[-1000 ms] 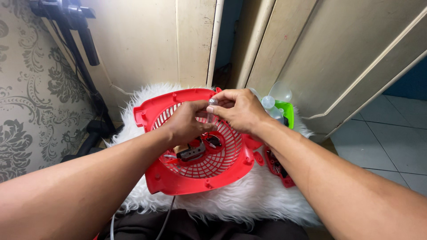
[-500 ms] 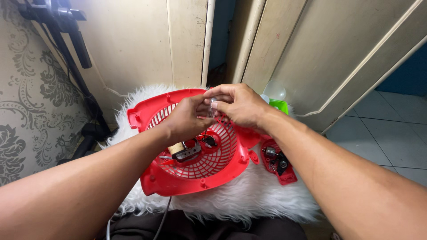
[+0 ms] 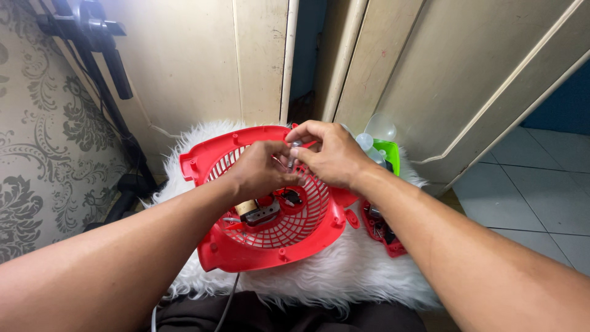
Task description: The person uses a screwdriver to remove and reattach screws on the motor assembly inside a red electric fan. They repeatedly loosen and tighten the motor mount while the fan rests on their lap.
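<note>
Fan grille (image 3: 270,215) on fur rug (image 3: 344,270); tray (image 3: 388,157) right, prob. bottles (image 3: 375,132) in it.

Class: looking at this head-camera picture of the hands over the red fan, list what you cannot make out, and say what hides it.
- Small grey part: mostly covered by the fingers of the left hand and right hand.
- Motor: partly behind the fan grille.
- Red piece: half hidden by the right forearm.
- Cable: cut off at the bottom edge.

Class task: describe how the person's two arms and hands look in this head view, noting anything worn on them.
Both forearms are bare up to the picture's edge: no sleeves, gloves, watch or bracelet show. The left hand and right hand are bare too; no ring can be made out on the fingers that show.
</note>
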